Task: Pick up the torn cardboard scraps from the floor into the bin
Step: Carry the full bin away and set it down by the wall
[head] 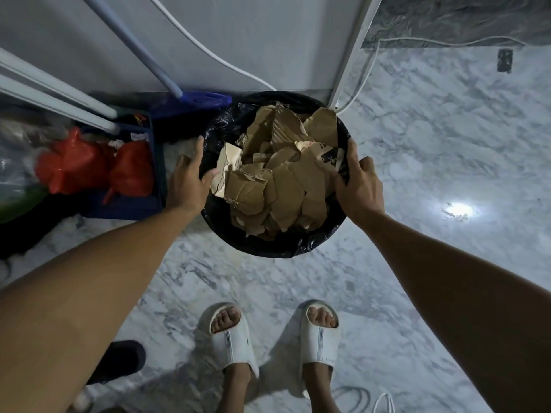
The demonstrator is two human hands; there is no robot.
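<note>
A person stands over a round bin (256, 248) lined with a black plastic bag, both bare arms reaching down to its rim. The left hand (187, 180) grips the rim's left edge, thumb hooked over the liner and fingers down the outside. The right hand (356, 186) holds the right edge, fingers curled over the black plastic. Torn cardboard scraps (280, 177) fill the bin, heaped to about its rim, one pale piece leaning near the left thumb. The bin sits on a marble floor (432, 144) against a white wall, beside a blue crate (149, 201) holding red bags (71, 165), apparently knotted. White slippers (235, 344) show at the bottom edge of the floor.
</note>
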